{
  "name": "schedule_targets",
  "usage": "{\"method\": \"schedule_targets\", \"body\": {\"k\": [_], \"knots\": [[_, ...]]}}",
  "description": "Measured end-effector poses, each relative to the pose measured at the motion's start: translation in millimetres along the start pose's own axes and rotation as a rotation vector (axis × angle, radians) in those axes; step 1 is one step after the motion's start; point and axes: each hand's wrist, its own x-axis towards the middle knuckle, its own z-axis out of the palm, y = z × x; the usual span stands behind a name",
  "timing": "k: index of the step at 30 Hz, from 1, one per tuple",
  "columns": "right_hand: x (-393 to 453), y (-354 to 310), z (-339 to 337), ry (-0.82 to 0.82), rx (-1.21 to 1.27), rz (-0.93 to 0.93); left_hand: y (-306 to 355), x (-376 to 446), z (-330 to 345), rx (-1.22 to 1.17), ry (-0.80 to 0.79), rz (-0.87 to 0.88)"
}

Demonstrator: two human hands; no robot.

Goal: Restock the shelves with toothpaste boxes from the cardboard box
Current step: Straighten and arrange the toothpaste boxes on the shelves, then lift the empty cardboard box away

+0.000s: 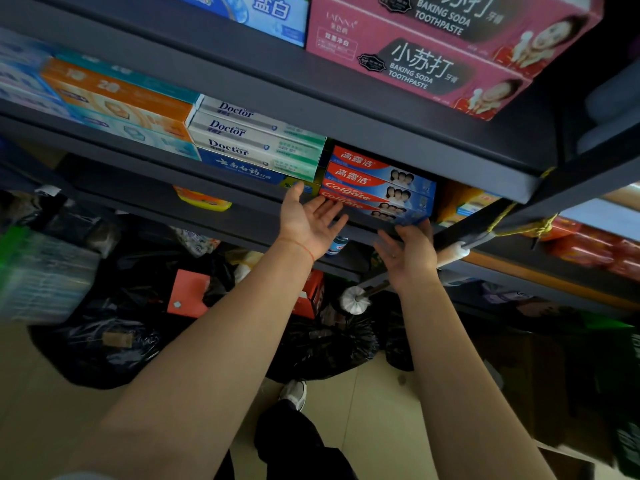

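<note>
Flat palms, left hand, right hand, glossy rectangular Colgate boxes; dark shelf

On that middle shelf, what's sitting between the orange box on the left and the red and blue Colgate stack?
In the head view, a stack of white and green Doctor toothpaste boxes on a dark blue box fills that gap.

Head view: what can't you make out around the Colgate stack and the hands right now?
- Cardboard box: not identifiable in the head view.
- Colgate stack: its depth behind the front boxes is hidden.
- Right hand: fingertips hidden against the lowest box, so contact is unclear.
- Left hand: open, palm up at the stack's left end.
- Orange boxes: print blurred.
</note>
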Motion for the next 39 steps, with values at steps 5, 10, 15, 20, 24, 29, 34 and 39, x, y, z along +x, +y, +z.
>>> {"method": "schedule_targets", "body": {"k": [5,10,15,20,24,29,34,39], "knots": [[-2,0,-2,-0.018,-0.017,-0.004,-2,0,0,0.023,0.005,0.000],[-11,9,-5,-0.004,0.015,0.006,-5,-2,-3,0.150,0.030,0.011],[-41,22,-10,-0.132,-0.154,0.089,-5,-36,-14,0.664,0.112,0.076],[-96,6,-26,-0.318,-0.334,0.075,-12,-120,-16,0.936,0.214,0.187],[-138,-20,-59,-0.464,-0.450,-0.035,-28,-191,-15,0.989,0.271,0.277],[-161,-32,-120,-0.525,-0.593,-0.126,-65,-241,-10,1.187,0.292,0.336],[-185,-42,-200,-0.520,-0.680,-0.205,-143,-246,-26,1.277,0.250,0.329],[-216,-61,-290,-0.497,-0.832,-0.196,-249,-271,-33,1.103,0.183,0.227]]}}
